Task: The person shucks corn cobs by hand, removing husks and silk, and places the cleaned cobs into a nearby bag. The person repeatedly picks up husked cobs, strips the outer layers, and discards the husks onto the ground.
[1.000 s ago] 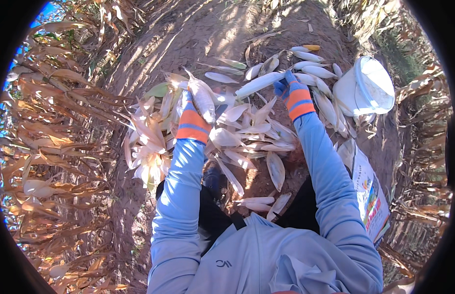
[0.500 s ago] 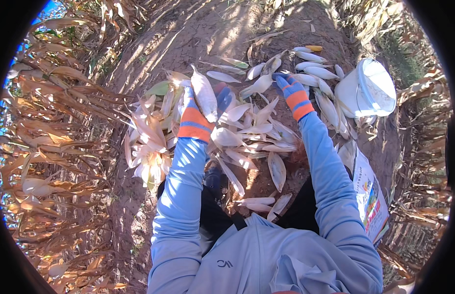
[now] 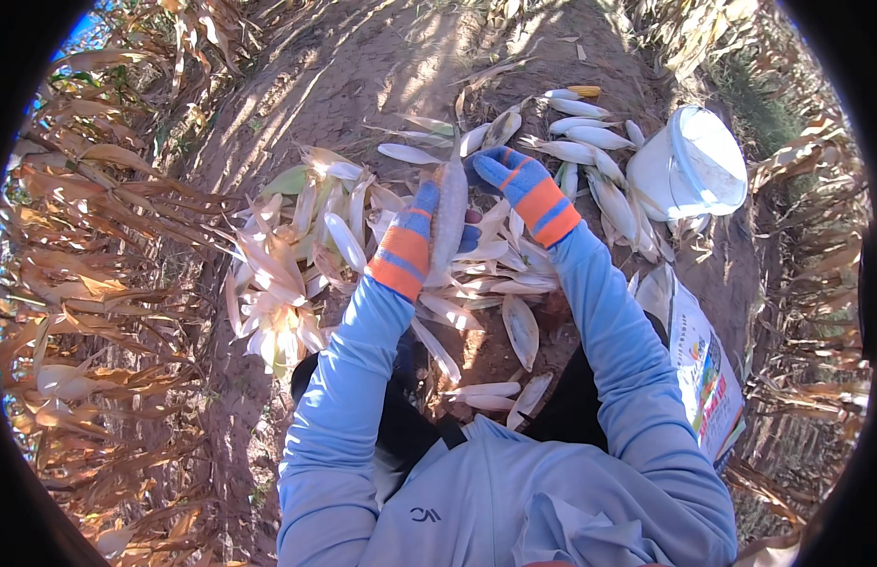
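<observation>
My left hand [image 3: 410, 244], in a blue and orange striped glove, is closed around an ear of corn [image 3: 449, 219] with pale husk on it. The ear stands nearly upright, its tip pointing away from me. Close against the upper right side of that ear is my right hand [image 3: 528, 194], gloved alike, with fingers curled in. Whatever its fingertips pinch is hidden. Beneath both hands lies a spread of loose pale husks [image 3: 500, 274], and a larger heap of dry husks [image 3: 282, 274] sits to the left.
Several pale ears [image 3: 589, 132] lie on the soil at the far right, with a bare yellow cob [image 3: 585, 91] behind them. A white bucket [image 3: 660, 175] leans beside them. A printed sack [image 3: 707, 369] lies by my right leg. Dry corn stalks [image 3: 108, 283] line both sides.
The left hand has moved right with the ear, which now stands straighter. The right hand has shifted left from the ears on the ground to the upper end of the held ear.
</observation>
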A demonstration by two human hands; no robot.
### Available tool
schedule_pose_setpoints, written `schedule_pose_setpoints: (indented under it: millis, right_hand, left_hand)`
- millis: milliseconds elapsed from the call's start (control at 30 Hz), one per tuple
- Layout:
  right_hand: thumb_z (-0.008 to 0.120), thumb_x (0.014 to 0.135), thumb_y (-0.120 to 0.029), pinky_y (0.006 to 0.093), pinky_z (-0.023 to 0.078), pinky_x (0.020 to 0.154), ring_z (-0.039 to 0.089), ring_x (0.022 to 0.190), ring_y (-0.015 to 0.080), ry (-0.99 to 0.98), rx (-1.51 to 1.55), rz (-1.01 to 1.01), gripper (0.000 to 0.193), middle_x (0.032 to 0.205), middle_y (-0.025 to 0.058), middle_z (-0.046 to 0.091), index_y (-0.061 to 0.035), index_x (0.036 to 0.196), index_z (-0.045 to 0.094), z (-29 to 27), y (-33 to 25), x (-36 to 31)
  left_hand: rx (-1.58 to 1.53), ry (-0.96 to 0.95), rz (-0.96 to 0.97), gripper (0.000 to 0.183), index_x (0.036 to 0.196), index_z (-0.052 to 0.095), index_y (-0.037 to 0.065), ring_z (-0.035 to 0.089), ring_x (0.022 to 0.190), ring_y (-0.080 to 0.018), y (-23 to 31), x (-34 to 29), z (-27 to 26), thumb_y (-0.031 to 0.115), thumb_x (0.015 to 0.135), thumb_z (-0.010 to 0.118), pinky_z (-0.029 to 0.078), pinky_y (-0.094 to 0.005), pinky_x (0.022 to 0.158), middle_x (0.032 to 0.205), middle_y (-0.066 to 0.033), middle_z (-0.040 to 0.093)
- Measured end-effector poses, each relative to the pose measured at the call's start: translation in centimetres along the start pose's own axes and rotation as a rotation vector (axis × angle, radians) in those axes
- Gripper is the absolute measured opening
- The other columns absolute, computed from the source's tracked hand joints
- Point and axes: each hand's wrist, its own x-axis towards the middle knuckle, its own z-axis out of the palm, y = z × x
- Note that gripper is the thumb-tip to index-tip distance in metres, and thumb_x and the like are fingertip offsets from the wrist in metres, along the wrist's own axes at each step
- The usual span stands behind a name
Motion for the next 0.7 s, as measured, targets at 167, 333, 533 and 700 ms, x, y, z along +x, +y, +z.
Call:
schedule_pose_setpoints:
  millis: [167,333,533,700]
  right_hand:
    - [0.062,0.08,-0.025,0.0239,0.046,0.069,0.057,0.076,0.01,0.066,-0.128,0.006,0.028,0.086,0.0033,0.063,-0.0035,0.099,0.064,-0.4,0.4,0.2]
    - [0.063,0.079,-0.024,0.025,0.045,0.067,0.056,0.073,0.0101,0.088,-0.183,0.004,0.026,0.083,0.003,0.062,-0.0039,0.095,0.064,-0.6,0.4,0.2]
    - [0.064,0.079,-0.021,0.0255,0.045,0.067,0.055,0.073,0.0102,0.188,-0.361,-0.085,0.022,0.081,0.0034,0.062,-0.0035,0.092,0.063,0.2,-0.4,-0.4]
    - [0.065,0.08,-0.018,0.0229,0.045,0.066,0.052,0.072,0.0065,0.239,-0.421,-0.165,0.017,0.078,0.0017,0.061,-0.0033,0.087,0.061,0.9,-0.8,-0.9]
  left_hand:
    - [0.097,0.113,0.003,0.048,0.111,0.05,0.001,0.063,0.067,-0.0314,-0.5,0.3,1.8,0.044,0.09,0.041,0.056,-0.0408,0.058,0.088,-0.022,0.062]
    - [0.142,0.188,-0.02,0.045,0.11,0.051,0.001,0.063,0.068,-0.0305,-0.3,0.0,2.5,0.041,0.09,0.044,0.055,-0.04,0.059,0.088,-0.0204,0.063]
    - [0.124,0.165,-0.02,0.044,0.111,0.051,0.001,0.063,0.07,-0.0283,-0.7,0.2,2.0,0.039,0.09,0.045,0.055,-0.038,0.061,0.09,-0.0183,0.063]
    - [0.09,0.151,-0.012,0.043,0.112,0.052,0.002,0.063,0.072,-0.0265,-0.6,0.3,1.4,0.038,0.09,0.046,0.054,-0.0363,0.063,0.093,-0.0166,0.063]
